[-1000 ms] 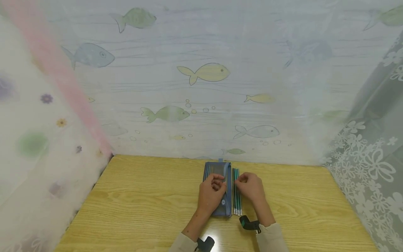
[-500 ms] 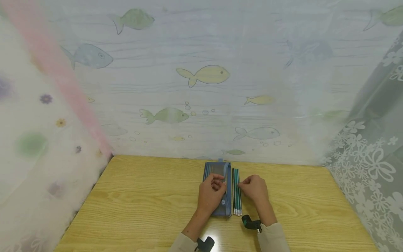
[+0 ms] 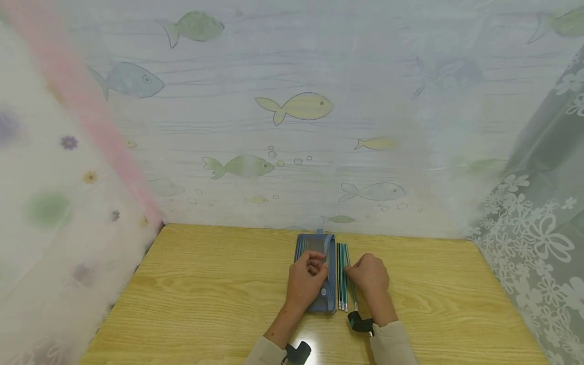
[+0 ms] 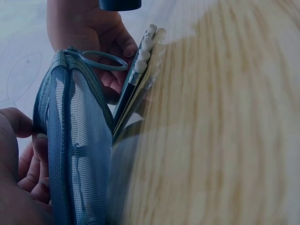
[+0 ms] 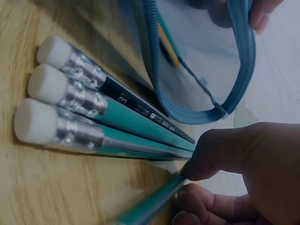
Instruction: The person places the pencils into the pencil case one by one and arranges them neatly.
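One pencil has split from the row, right hand pinching it, left hand gripping pouch.

I see the head camera aimed forward and down at the tabletop from higher up; both wrist cameras sit low and close, facing forward too, sharing the mesh pouch and pencils.
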A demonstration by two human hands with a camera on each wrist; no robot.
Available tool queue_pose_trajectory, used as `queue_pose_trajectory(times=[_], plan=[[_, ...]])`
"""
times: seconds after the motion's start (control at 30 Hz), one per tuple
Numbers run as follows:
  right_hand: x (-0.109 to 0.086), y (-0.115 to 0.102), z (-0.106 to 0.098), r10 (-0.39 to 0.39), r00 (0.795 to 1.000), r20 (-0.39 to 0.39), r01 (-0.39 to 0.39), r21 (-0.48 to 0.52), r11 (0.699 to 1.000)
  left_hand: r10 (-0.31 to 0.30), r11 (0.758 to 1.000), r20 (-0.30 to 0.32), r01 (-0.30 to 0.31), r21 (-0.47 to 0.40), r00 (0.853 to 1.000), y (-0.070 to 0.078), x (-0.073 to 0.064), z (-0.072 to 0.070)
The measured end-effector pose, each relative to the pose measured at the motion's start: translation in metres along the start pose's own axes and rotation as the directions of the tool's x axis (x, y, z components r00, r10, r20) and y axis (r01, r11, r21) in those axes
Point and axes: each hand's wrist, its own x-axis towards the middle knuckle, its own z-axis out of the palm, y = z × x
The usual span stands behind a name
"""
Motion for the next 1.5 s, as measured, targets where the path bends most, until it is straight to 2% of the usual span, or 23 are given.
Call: queue_pose_trajectory(times=[0.23,0.47,1.03,1.3,1.5], plan=[[0.002,-0.001,0.004,0.026,0.999,-0.024,-0.027,-0.052,0.998,0.000,1.000,-0.005,0.000,0.003,1.000,-0.001,0.001,0.001],[0.001,0.001,0.004,0.005,1.000,-0.020,-0.006,-0.046,0.999,-0.001,1.000,-0.006,0.001,0.009,1.000,-0.002,0.001,0.001],[0.001,0.000,-0.005,-0.044,0.999,0.015,0.043,0.074,0.996,-0.003,1.000,-0.001,0.003,-0.005,1.000,-0.002,0.001,0.000],[0.000,-0.003,-0.005,-0.120,0.992,0.032,0.112,0.202,0.973,-0.001,1.000,-0.002,0.001,-0.005,1.000,-0.004,0.002,0.000],[-0.001,-0.008,-0.006,-0.129,0.991,0.031,0.117,0.251,0.961,-0.004,1.000,-0.003,0.004,-0.002,1.000,-0.004,0.002,0.000]])
